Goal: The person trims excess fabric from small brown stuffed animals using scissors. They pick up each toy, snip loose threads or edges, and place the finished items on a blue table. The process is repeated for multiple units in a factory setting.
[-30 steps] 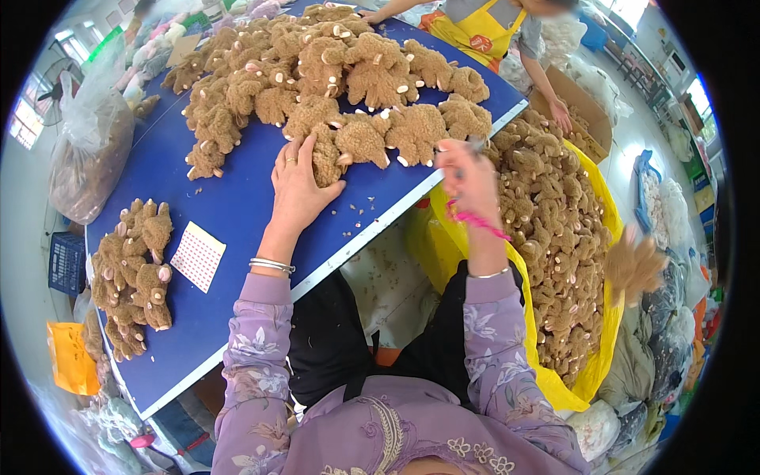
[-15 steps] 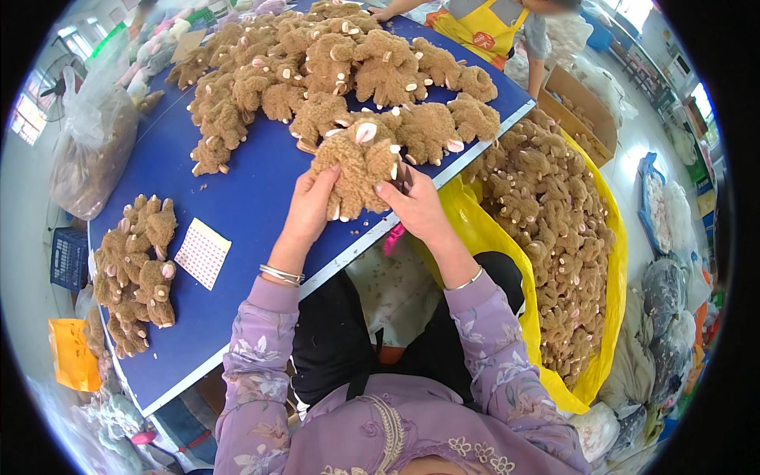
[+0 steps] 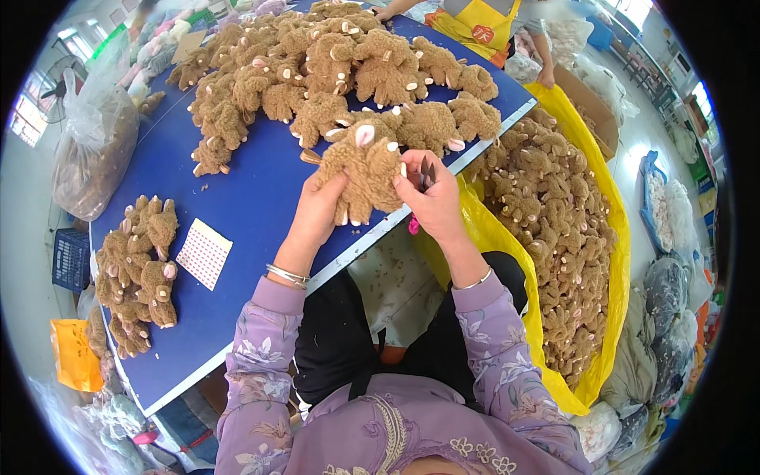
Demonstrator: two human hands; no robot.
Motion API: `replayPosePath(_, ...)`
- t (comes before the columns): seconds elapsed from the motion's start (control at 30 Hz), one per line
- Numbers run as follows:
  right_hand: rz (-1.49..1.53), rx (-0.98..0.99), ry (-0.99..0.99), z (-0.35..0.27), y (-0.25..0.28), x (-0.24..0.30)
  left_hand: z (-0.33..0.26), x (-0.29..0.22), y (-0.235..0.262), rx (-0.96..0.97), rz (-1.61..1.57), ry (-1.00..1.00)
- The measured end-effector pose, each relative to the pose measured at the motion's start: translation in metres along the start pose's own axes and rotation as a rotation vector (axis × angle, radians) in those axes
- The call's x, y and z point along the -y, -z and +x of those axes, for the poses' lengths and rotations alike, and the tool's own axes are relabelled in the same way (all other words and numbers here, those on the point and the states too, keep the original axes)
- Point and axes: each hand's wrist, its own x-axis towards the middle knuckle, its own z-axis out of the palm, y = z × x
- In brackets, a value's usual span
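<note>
Two hands are closed on one brown plush toy [image 3: 366,168], which is held up just over the near edge of the blue table [image 3: 253,198]. The left hand [image 3: 323,207] grips its lower left side, fingers [image 3: 336,184] wrapped into the fur; the right hand [image 3: 431,198] clamps its right side, and small dark snips [image 3: 427,170] with a pink handle end are kept in the same hand. Beyond the fingers a broad heap of like toys [image 3: 332,63] is spread over the table — a smaller pile [image 3: 138,265] lies well to the left of the left hand, with a white dotted sheet [image 3: 204,253] between. To the right of the right hand a yellow bag [image 3: 609,261] is filled with more plush toys.
</note>
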Motion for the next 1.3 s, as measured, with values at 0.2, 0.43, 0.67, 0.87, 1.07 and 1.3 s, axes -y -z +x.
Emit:
replayPosePath(0.2, -0.132, 0.093, 0.092, -0.004, 0.002, 0.013, 0.006, 0.000, 0.002, -0.102, -0.138, 0.093)
replayPosePath(0.43, -0.402, 0.160, 0.181, -0.003, 0.007, 0.013, 0.006, -0.007, -0.005, -0.074, -0.173, 0.155)
replayPosePath(0.67, -0.446, 0.099, 0.176, -0.002, 0.007, 0.005, -0.001, -0.008, -0.011, 0.137, -0.032, 0.181)
replayPosePath(0.87, -0.601, 0.092, 0.219, -0.002, 0.010, 0.013, -0.004, -0.004, -0.013, 0.136, -0.023, 0.207)
replayPosePath(1.07, -0.420, 0.093, 0.055, -0.004, 0.012, 0.010, 0.003, 0.007, -0.008, 0.078, -0.028, 0.110)
replayPosePath(1.3, -0.184, -0.095, -0.107, 0.002, 0.010, 0.012, 0.007, 0.006, -0.008, 0.049, -0.046, -0.012)
